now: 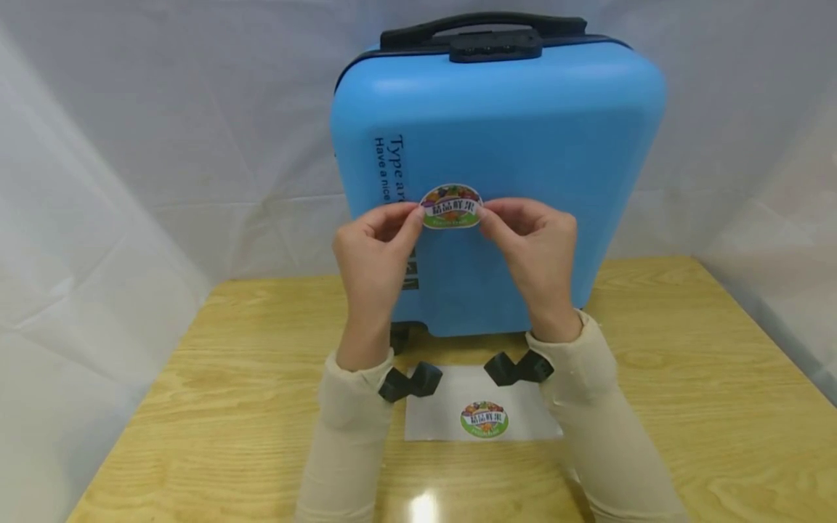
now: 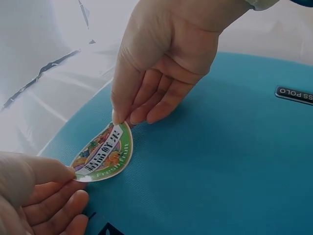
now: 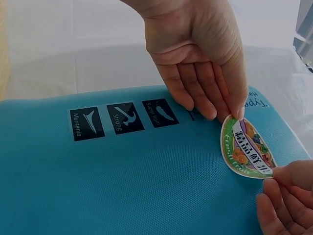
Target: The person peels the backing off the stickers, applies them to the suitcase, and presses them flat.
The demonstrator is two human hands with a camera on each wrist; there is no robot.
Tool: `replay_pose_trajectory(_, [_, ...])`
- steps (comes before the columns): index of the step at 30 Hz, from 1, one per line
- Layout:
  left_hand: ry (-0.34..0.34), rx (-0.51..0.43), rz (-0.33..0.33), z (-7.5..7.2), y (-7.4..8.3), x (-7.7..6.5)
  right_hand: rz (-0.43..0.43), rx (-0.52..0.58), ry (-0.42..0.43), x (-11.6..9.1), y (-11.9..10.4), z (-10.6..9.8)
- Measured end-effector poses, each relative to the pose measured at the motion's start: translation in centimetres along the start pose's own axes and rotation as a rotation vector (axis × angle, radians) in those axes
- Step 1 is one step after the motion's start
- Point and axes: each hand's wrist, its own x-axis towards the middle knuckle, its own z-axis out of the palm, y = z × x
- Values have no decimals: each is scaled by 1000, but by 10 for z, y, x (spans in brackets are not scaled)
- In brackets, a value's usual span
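Observation:
An oval fruit sticker (image 1: 451, 206) with a green lower border and Chinese lettering is stretched between both hands, in front of a blue suitcase (image 1: 523, 152). My left hand (image 1: 373, 258) pinches its left end between thumb and forefinger. At the opposite end, my right hand (image 1: 539, 250) pinches it the same way. In the left wrist view the sticker (image 2: 103, 152) bows slightly and lies close over the suitcase's ribbed face (image 2: 205, 156). The right wrist view shows the sticker (image 3: 247, 148) beside the printed lettering.
A white backing sheet (image 1: 438, 421) lies on the wooden table (image 1: 248, 407) below the wrists, bearing a second fruit sticker (image 1: 484, 419). The suitcase stands upright, its black handle (image 1: 484, 22) on top. White cloth (image 1: 163, 145) hangs behind and at both sides.

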Motion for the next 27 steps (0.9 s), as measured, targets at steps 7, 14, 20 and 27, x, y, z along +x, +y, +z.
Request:
replay_pose_trajectory(7, [12, 94, -4, 1, 5, 0, 19, -9, 8, 0, -1, 1])
replay_pose_trajectory(14, [19, 157, 8, 1, 8, 0, 25, -34, 14, 0, -1, 1])
replay_pose_trajectory(20, [35, 183, 37, 2, 7, 0, 20, -56, 18, 1, -1, 2])
replay_pose_trajectory(27, [42, 218, 59, 3, 9, 0, 45, -94, 29, 2, -2, 3])
